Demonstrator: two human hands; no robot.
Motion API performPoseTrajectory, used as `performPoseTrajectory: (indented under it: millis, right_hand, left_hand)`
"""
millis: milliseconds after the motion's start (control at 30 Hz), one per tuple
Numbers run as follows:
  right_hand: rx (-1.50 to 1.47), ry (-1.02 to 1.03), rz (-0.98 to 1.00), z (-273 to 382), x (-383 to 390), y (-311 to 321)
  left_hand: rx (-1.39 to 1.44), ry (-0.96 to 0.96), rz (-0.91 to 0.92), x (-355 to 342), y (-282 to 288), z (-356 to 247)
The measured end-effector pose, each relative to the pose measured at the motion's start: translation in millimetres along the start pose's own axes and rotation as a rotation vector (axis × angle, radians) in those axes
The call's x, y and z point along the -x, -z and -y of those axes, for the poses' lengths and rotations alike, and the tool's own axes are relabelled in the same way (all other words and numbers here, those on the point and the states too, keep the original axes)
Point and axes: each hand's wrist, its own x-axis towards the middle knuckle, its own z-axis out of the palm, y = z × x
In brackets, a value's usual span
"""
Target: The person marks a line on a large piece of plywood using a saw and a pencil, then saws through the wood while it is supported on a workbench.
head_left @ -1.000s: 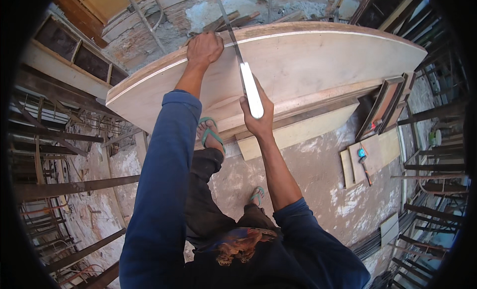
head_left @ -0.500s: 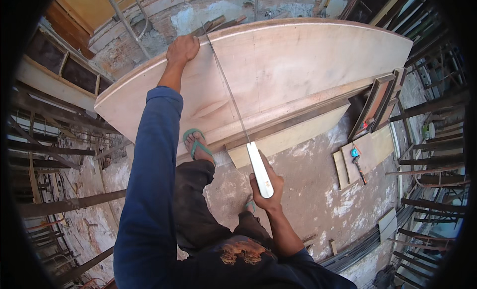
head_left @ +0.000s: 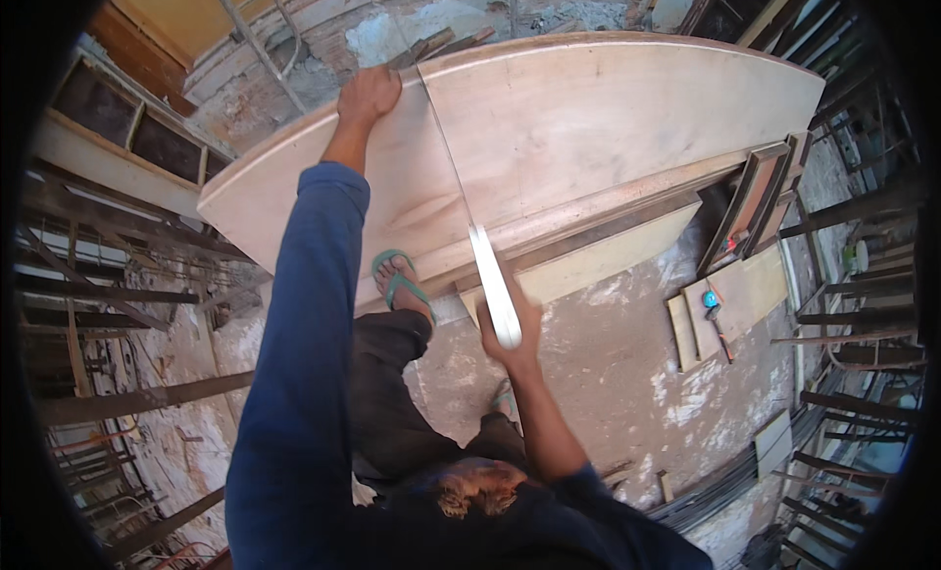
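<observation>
A wide, pale wooden door-like panel [head_left: 627, 119] with a curved far edge lies across the space before me. My left hand [head_left: 370, 93] is closed over its far edge, left of the saw; the fingertips are hidden. In my right hand [head_left: 521, 325] is the white handle of a handsaw [head_left: 492, 281], gripped near the panel's near edge. The thin blade runs away from me across the panel, past the far edge close to my left hand. My left foot [head_left: 400, 278], in a green flip-flop, rests on the panel's near side.
A plank [head_left: 608, 248] lies beneath the panel's near edge. To the right, wooden frame pieces [head_left: 745, 207] lean by the panel, and a hammer [head_left: 720, 337] and a blue tape measure [head_left: 710, 299] lie on boards. Dark slatted racks [head_left: 863, 320] line the right side.
My right hand and the saw handle have moved forward, away from me and slightly left, pushing the blade further over the far edge. My left hand keeps its place on the panel.
</observation>
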Motion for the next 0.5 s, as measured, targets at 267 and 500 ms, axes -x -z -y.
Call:
performPoseTrajectory:
  millis: [267,500]
  right_hand:
    - [-0.026,-0.001,-0.009,6.9,-64.8,-2.5]
    - [-0.037,0.022,0.001,2.4,-35.4,1.4]
  left_hand:
    - [0.0,-0.006,0.045,0.1,-7.4,-14.5]
    - [-0.067,-0.013,0.013,4.3,-5.2,-10.1]
